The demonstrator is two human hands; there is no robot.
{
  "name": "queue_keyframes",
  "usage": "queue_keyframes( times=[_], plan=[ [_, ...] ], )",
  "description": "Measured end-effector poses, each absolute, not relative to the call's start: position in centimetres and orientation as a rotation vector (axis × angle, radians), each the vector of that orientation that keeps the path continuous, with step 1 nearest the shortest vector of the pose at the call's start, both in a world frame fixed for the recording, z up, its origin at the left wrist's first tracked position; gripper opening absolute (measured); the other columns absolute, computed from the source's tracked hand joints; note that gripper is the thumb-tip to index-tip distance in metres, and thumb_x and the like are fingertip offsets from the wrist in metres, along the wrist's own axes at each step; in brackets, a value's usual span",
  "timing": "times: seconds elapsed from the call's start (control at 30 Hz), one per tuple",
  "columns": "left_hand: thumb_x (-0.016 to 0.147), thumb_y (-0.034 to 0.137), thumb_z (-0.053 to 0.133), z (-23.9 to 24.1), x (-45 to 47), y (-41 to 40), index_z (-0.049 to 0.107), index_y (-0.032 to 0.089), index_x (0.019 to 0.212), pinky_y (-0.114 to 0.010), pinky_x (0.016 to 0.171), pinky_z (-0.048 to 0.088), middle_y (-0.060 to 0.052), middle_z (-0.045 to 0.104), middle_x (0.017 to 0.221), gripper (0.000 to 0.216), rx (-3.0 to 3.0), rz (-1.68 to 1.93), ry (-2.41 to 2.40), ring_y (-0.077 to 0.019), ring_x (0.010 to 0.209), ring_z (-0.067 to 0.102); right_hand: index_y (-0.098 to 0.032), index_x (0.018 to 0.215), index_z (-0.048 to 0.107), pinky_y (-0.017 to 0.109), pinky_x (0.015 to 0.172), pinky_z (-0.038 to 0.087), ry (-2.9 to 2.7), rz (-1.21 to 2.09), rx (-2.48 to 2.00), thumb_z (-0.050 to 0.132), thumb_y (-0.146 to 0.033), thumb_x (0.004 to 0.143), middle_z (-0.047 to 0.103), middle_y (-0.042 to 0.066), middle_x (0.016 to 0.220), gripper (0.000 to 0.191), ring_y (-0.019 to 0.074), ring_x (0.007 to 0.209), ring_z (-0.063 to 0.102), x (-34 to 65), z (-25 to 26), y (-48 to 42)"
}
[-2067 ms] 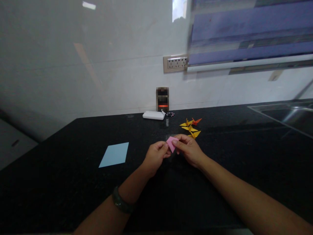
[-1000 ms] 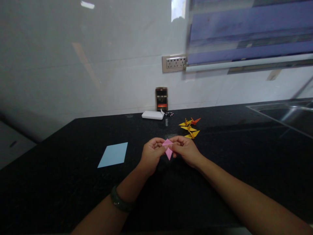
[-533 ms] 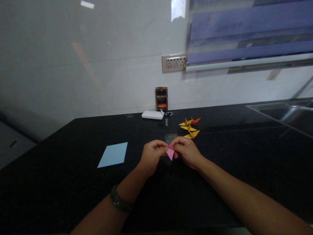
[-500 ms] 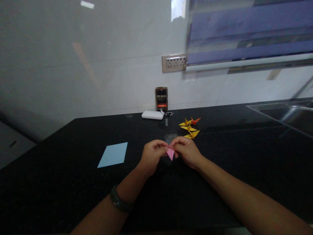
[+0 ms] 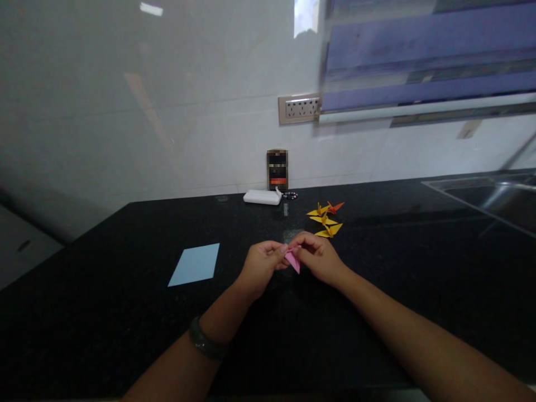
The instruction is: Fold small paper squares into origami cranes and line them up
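head view: left hand (image 5: 260, 266) and right hand (image 5: 320, 258) meet just above the black counter (image 5: 125, 312), fingertips of both pinched shut on a small folded pink paper (image 5: 292, 260). the piece hangs point-down between the two thumbs, raised off the surface, likely so that a crease can be pressed from both sides. dark band (image 5: 204, 342) on the left wrist.

around: flat blue sheet (image 5: 195, 264) lies well to the left, apart from the hands. yellow and orange folded cranes (image 5: 326, 218) sit just beyond the right hand, not touching it. white box (image 5: 262, 196) and a small dark upright device (image 5: 277, 169) by the wall, wall socket (image 5: 298, 108) above, sink (image 5: 494, 192) at far right. nothing lies between the hands and the paper.
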State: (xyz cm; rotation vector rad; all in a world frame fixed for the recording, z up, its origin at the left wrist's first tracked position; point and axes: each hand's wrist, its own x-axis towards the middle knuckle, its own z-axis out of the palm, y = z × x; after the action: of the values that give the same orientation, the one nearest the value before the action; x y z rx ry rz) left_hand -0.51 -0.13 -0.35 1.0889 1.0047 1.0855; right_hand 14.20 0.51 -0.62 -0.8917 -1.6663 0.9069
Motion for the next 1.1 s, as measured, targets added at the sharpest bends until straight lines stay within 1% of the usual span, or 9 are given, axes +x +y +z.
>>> queue_keyframes(
  times=[0.17, 0.3, 0.43, 0.6, 0.77, 0.9, 1.1],
  plan=[
    [0.061, 0.032, 0.068, -0.52, -0.51, -0.08, 0.063, 0.01, 0.069, -0.02, 0.053, 0.045, -0.003, 0.063, 0.059, 0.024, 1.095, 1.102, 1.009, -0.0087, 0.052, 0.056, -0.016, 0.071, 0.06, 0.024, 0.056, 0.04, -1.57, 1.1, -0.928, 0.052, -0.025, 0.072, 0.055, 0.0, 0.065, 0.012, 0.0102, 0.058, 0.05, 14.05, -0.36, 0.38],
    [0.06, 0.031, 0.068, -0.61, -0.47, -0.01, 0.062, 0.01, 0.069, -0.022, 0.055, 0.046, -0.003, 0.064, 0.06, 0.024, 1.083, 1.105, 1.033, -0.0106, 0.054, 0.058, -0.016, 0.075, 0.057, 0.023, 0.053, 0.042, -1.423, 1.276, -0.967, 0.061, -0.031, 0.066, 0.057, -0.001, 0.065, 0.018, 0.0098, 0.055, 0.052, 13.81, -0.45, 0.52],
    [0.058, 0.03, 0.069, -0.7, -0.46, 0.1, 0.062, 0.011, 0.068, -0.021, 0.054, 0.045, -0.003, 0.064, 0.059, 0.023, 1.106, 1.152, 1.065, -0.01, 0.052, 0.057, -0.015, 0.069, 0.055, 0.022, 0.046, 0.04, -1.452, 1.378, -1.021, 0.061, -0.038, 0.066, 0.055, -0.002, 0.056, 0.024, 0.0082, 0.046, 0.049, 13.88, -0.6, 0.6],
    [0.058, 0.028, 0.07, -0.68, -0.47, 0.23, 0.062, 0.011, 0.069, -0.021, 0.054, 0.045, -0.003, 0.064, 0.059, 0.022, 1.126, 1.16, 1.109, -0.0098, 0.053, 0.057, -0.014, 0.071, 0.057, 0.02, 0.045, 0.038, -1.508, 1.335, -1.058, 0.061, -0.038, 0.066, 0.056, -0.001, 0.056, 0.025, 0.0074, 0.046, 0.047, 14.03, -0.64, 0.57],
    [0.058, 0.033, 0.069, -0.48, -0.46, 0.2, 0.061, 0.011, 0.068, -0.02, 0.053, 0.043, -0.003, 0.063, 0.057, 0.025, 1.143, 1.11, 1.146, -0.0099, 0.053, 0.057, -0.015, 0.07, 0.057, 0.021, 0.047, 0.038, -1.528, 1.244, -1.043, 0.06, -0.036, 0.067, 0.056, -0.002, 0.055, 0.022, 0.0082, 0.047, 0.048, 14.01, -0.87, 0.76],
    [0.056, 0.035, 0.07, -0.22, -0.38, 0.0, 0.061, 0.011, 0.067, -0.02, 0.051, 0.042, -0.003, 0.062, 0.057, 0.028, 1.212, 1.125, 1.13, -0.0099, 0.052, 0.055, -0.015, 0.071, 0.058, 0.021, 0.047, 0.038, -1.546, 1.184, -1.038, 0.058, -0.033, 0.069, 0.057, -0.001, 0.057, 0.018, 0.0085, 0.048, 0.049, 14.12, -1.11, 0.98],
    [0.054, 0.033, 0.071, -0.08, -0.22, -0.13, 0.061, 0.012, 0.064, -0.022, 0.054, 0.043, -0.004, 0.064, 0.061, 0.025, 1.263, 1.153, 1.097, -0.0116, 0.056, 0.057, -0.015, 0.068, 0.059, 0.021, 0.046, 0.038, -1.56, 1.131, -1.032, 0.059, -0.03, 0.068, 0.058, -0.001, 0.055, 0.015, 0.0086, 0.048, 0.049, 14.09, -1.21, 0.94]
  ],
)
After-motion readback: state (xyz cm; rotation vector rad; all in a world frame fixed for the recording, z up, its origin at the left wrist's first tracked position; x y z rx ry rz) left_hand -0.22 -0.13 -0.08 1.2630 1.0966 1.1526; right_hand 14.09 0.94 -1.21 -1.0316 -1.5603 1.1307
